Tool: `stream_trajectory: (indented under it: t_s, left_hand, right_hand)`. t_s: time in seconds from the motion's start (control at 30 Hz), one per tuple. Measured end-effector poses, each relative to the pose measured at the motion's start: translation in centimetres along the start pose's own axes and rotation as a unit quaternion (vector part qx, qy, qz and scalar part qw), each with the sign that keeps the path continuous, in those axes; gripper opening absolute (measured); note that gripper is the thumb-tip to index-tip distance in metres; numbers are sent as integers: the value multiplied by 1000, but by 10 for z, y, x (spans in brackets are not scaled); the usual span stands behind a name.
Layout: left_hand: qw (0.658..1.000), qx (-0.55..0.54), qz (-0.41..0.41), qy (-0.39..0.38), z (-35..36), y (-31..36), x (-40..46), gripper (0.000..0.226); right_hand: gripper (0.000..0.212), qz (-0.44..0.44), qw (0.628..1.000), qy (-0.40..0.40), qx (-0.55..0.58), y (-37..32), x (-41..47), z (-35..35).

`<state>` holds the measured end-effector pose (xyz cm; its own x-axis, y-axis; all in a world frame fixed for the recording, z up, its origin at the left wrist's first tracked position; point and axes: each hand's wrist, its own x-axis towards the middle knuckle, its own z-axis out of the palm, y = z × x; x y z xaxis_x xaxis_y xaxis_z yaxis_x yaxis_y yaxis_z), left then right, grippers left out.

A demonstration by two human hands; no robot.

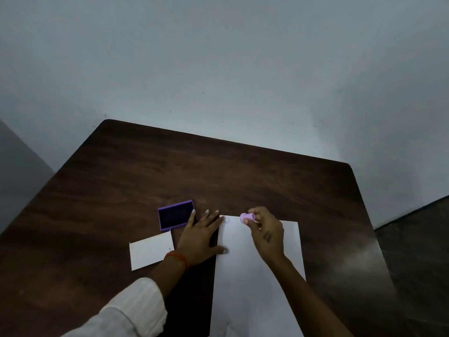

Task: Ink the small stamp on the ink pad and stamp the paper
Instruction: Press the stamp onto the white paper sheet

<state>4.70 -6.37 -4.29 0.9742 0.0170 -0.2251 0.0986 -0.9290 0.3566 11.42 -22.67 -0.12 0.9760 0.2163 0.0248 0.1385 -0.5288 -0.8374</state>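
A large white sheet of paper (257,283) lies on the dark wooden table (218,171) in front of me. My right hand (268,235) pinches a small pink stamp (247,217) just above the paper's far edge, tilted on its side. A faint round mark (227,219) shows near the paper's far left corner. My left hand (200,238) lies flat with fingers spread, thumb on the paper's left edge. The purple ink pad (175,214), open with its dark pad showing, sits just left of my left fingertips.
A smaller white card (151,251) lies to the left of my left wrist. A pale wall stands behind the table's far edge. Dark floor shows to the right of the table.
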Motion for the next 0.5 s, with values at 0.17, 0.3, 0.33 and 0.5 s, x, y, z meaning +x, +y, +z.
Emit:
stream_trajectory:
  t_s: [0.17, 0.3, 0.33, 0.5]
  left_hand:
    - [1000, -6, -6, 3, 5, -3, 0, 89]
    - [1000, -18, -9, 5, 7, -4, 0, 91]
    - [1000, -19, -10, 5, 7, -4, 0, 91]
    - [1000, -22, -7, 5, 7, -4, 0, 92]
  right_hand:
    - [20, -72, 983, -66, -154, 5, 7, 18]
    - [27, -60, 962, -104, -246, 6, 11, 23]
    - [27, -59, 958, -110, -258, 5, 12, 24]
    - [28, -66, 935, -138, -321, 2, 16, 28]
